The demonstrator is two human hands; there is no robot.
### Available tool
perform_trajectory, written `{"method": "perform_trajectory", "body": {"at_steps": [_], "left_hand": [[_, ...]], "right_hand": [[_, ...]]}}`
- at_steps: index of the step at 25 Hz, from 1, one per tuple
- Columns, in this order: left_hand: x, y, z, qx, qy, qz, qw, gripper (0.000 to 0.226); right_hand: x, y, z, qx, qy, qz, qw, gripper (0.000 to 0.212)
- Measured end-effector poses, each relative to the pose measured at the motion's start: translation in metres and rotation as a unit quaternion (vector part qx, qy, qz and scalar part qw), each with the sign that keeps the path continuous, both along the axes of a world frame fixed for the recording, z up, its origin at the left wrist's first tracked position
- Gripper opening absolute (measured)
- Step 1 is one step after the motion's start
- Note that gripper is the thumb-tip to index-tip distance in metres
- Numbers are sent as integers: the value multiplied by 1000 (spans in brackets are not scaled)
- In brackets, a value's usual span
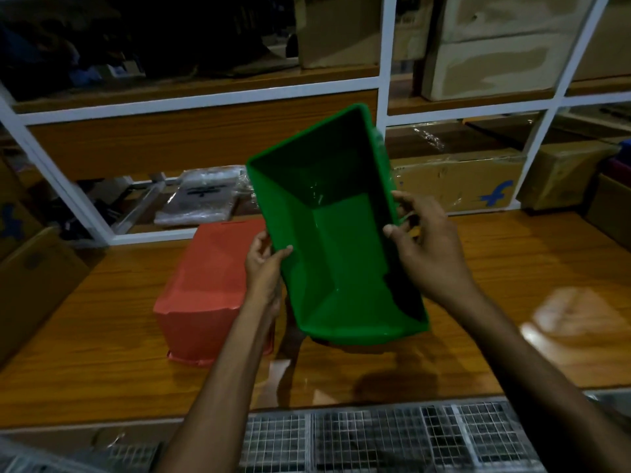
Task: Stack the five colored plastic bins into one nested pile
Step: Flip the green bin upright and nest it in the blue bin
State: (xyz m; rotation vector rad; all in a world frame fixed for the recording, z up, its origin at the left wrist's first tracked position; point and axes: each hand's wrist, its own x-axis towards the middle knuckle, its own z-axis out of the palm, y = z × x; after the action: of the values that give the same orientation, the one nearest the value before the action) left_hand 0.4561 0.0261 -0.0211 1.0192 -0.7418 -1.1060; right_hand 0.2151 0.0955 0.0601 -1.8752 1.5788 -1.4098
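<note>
A dim storeroom, with a person standing at a glossy wooden table [512,268]. Behind the table runs a white-framed shelving unit [387,107] packed with cardboard boxes [457,179]; one box carries a blue logo. A flat clear plastic packet [201,199] lies on the lower shelf, to the left. Along the near edge of the table, closest to the person, sits a wire mesh grid [375,435].

On the table to the left, a red bin [208,288] rests upside down, its base facing up. The left forearm crosses in front of its right side.

Both hands hold a green bin [341,240] up in the air above the table, tilted so its empty inside faces the person. The left hand [264,268] is closed on the bin's left rim, thumb inside and fingers behind. The right hand [426,240] is closed on the right rim, thumb over the edge. The green bin hangs just right of the red one.
</note>
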Motion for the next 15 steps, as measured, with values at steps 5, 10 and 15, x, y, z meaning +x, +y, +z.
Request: {"method": "perform_trajectory", "body": {"at_steps": [5,10,15], "left_hand": [[6,31,54,13,-133,-92,987,46],[-4,43,67,46,-148,-80,985,40],[-10,53,72,85,-140,-40,986,21]], "right_hand": [[-42,-32,7,172,-265,58,947,33],[-56,-38,-1,265,-313,91,908,30],[-64,-42,-7,350,-296,119,881,25]]}}
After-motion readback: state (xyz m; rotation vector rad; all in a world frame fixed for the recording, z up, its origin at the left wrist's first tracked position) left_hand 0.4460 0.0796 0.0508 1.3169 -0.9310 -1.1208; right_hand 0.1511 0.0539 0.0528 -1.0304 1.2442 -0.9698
